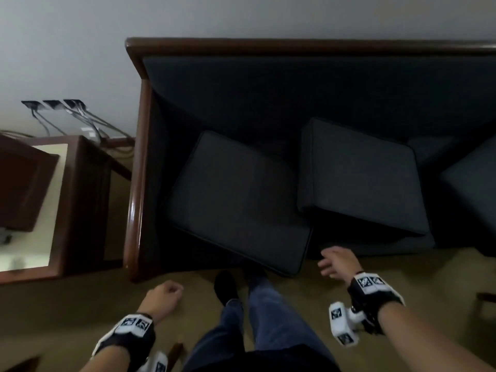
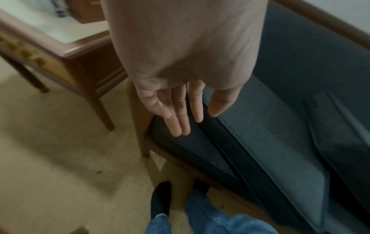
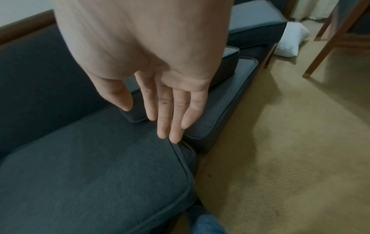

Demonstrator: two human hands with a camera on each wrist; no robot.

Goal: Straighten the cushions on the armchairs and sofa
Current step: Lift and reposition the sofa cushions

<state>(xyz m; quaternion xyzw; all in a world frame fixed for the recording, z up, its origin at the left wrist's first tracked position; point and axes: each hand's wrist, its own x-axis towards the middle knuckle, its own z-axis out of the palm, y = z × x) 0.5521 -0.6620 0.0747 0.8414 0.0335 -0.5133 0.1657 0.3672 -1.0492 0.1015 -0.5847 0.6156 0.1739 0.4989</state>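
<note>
Cushions: left cushion sat skewed mid-frame, overhanging the sofa front. I had left hand and right hand both relaxed, empty. Risk I saw: a one-sided shove would twist it further.

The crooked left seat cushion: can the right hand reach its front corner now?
Probably yes. The right hand is open, holds nothing, and hangs beside the left seat cushion, with nothing between them.

Two cushions askew on sofa; table left
</note>
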